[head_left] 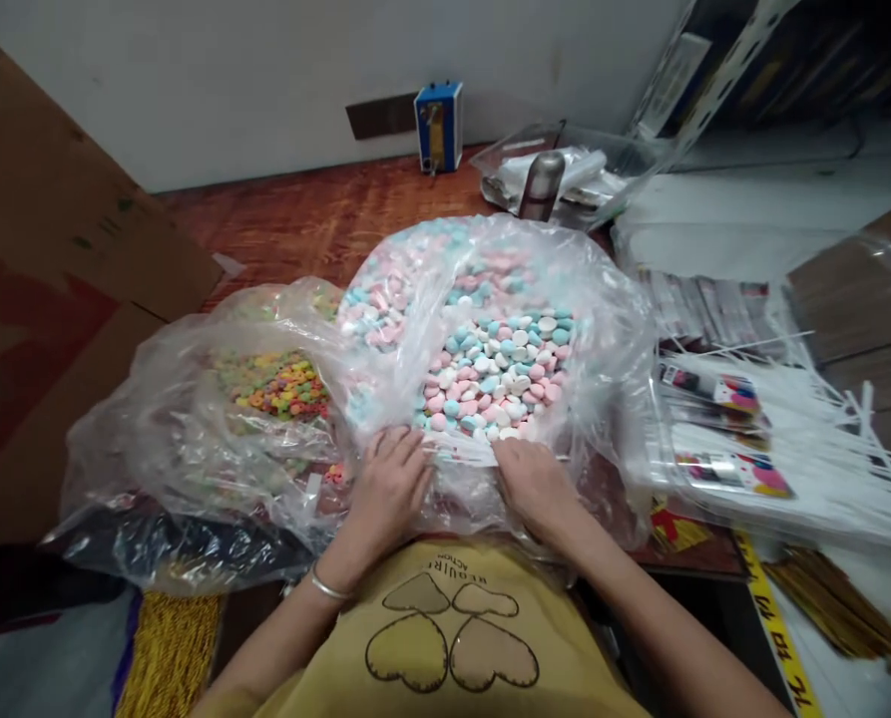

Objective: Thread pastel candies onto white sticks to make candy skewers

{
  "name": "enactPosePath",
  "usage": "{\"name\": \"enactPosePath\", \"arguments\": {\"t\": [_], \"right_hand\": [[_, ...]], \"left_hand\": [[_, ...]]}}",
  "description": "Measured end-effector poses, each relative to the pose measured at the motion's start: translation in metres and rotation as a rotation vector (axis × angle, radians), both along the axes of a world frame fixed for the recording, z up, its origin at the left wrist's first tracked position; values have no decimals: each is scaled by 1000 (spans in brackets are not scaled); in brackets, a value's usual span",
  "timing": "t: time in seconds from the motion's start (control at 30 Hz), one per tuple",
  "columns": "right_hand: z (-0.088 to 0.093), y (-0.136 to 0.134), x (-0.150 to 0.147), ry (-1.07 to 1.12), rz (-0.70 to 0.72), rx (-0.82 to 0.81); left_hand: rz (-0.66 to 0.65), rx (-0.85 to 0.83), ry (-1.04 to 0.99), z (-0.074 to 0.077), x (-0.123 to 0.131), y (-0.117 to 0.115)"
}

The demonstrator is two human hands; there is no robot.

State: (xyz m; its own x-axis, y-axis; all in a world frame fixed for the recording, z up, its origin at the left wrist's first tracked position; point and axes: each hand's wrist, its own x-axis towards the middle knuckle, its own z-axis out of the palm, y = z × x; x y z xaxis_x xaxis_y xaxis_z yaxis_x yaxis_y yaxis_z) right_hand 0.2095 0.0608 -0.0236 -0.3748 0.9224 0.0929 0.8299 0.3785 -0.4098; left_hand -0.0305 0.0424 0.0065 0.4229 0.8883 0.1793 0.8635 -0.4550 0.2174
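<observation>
A large clear plastic bag (407, 339) lies open in front of me, full of pink, blue and white button-shaped candies (501, 374). At its near edge, my left hand (392, 474) has its fingers curled over the plastic. My right hand (535, 484) is closed on the same edge, a short way to the right. Between both hands runs a whitish folded strip, seemingly the bag's rim; whether anything else is held there I cannot tell. Left of it sits another clear bag (153, 399) with small multicoloured ring-shaped pieces (287, 384).
On the right, a clear tray (684, 504) holds white sticks (811, 419) and printed packets (729, 469). Behind stand a metal flask (542, 184), a clear bin (610, 204) of plastic wrap and a blue box (439, 127). A cardboard carton (56, 199) rises at left.
</observation>
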Motion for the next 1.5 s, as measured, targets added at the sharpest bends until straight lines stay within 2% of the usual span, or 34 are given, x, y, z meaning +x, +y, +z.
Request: {"name": "enactPosePath", "arguments": {"t": [0.07,0.13,0.23,0.33,0.4,0.43,0.5,0.57,0.63,0.73,0.83,0.93,1.1,1.27,1.33,1.4,1.5], "right_hand": [[-10,-3,0,-7,-10,3],[-7,-5,0,3,1,11],[21,-12,9,71,16,41],[60,-23,31,282,-73,104],[75,-33,43,364,-61,15],[76,-37,47,373,-17,-67],[64,-44,46,297,90,-249],[39,-48,39,86,150,-369],[15,-50,29,-173,152,-344],[-4,-50,19,-269,114,-288],[-4,-48,15,-316,95,-183],[-2,-46,15,-362,100,-114],[-6,-52,26,-269,146,0],[-5,-57,38,-136,168,163],[2,-57,39,-66,123,235],[13,-55,38,7,51,288],[32,-51,31,129,-15,311]], "left_hand": [[44,14,-69,-6,-7,5],[69,16,-122,-10,-7,11],[107,26,-172,-11,-3,16],[94,59,-201,-5,0,15],[16,62,-200,0,2,12],[-49,51,-189,2,4,10],[-183,7,-146,6,6,6],[-252,-41,-79,8,8,4],[-252,-83,-1,10,6,2],[-239,-149,84,15,-3,0],[-216,-219,111,25,-10,-3],[-208,-201,46,34,-7,-7],[-227,-170,-191,43,9,-13],[-227,-341,-487,38,24,-9],[-133,-396,-550,32,28,-5],[30,-435,-639,28,31,-1],[205,-620,-868,27,37,3]]}}
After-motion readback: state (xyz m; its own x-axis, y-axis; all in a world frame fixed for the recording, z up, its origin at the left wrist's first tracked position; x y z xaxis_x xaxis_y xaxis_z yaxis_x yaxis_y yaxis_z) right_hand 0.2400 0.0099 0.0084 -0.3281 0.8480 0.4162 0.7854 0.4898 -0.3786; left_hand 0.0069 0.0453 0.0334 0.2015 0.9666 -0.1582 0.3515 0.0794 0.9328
